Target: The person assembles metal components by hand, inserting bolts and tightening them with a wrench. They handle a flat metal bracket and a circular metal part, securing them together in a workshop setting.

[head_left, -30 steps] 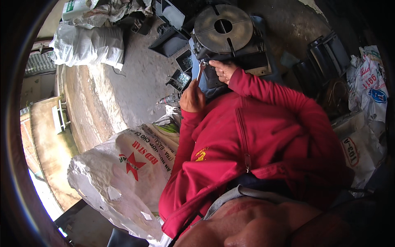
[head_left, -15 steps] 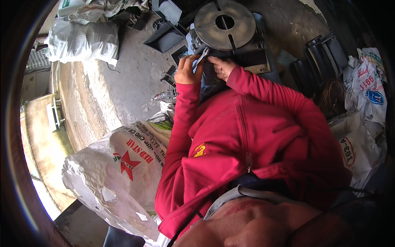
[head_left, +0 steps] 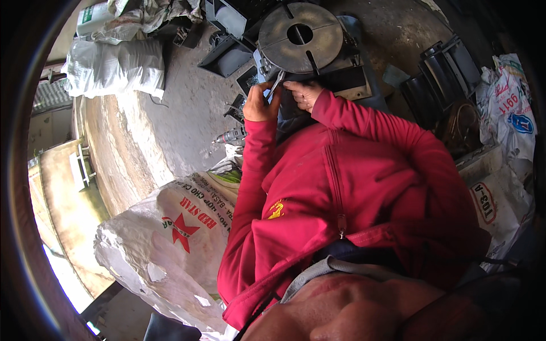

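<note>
At the far left, white filled sacks [head_left: 114, 71] lie on the concrete floor [head_left: 170, 131], and a large printed sack [head_left: 165, 238] rests just beside the person's left sleeve. A power drill [head_left: 230, 136] lies on the floor near the left elbow. The left hand [head_left: 260, 102] is raised with the forearm running upward from the body, wrist bent slightly inward, its grip closed around the handle of a metal wrench [head_left: 275, 85]. The wrench angles up and to the right, its head touching the lower edge of the machine base beneath the round slotted metal plate [head_left: 300, 37]. The right hand [head_left: 304, 94] sits just beside the left, elbow folded sharply, fingers curled narrow and pressed near the same fitting; whether they pinch a small part cannot be told, as the spot is hidden. Judged risk: the wrench head appears only lightly seated, so a hard pull could slip it off and drive the knuckles into the plate's edge or onto the right fingers close by. The crowded posture, both hands meeting at one point, leaves little room to recover. Dark metal housings [head_left: 438, 79] and further sacks [head_left: 506, 113] stand at the right.
</note>
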### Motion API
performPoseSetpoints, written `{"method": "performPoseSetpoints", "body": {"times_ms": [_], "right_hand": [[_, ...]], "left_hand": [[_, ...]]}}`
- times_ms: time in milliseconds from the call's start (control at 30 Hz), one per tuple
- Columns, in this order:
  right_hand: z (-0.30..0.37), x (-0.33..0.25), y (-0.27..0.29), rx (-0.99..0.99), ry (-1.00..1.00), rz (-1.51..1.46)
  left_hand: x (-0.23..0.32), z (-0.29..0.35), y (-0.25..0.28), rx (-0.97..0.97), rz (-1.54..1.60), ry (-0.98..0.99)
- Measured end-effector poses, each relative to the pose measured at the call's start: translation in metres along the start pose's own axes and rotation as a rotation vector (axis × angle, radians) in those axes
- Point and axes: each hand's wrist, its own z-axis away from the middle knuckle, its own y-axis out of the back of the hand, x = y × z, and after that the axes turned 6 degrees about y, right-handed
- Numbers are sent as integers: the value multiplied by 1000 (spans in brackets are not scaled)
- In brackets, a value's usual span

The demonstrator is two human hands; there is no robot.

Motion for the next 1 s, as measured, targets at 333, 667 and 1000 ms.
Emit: {"method": "performPoseSetpoints", "body": {"times_ms": [333,667,1000], "right_hand": [[-2,1,1,-15,56,8],[-4,0,-1,-7,40,18],[5,-5,-5,-23,56,20]], "left_hand": [[6,34,26,65,122,-33],[4,30,21,67,41,-60],[21,23,36,52,71,-71]]}}
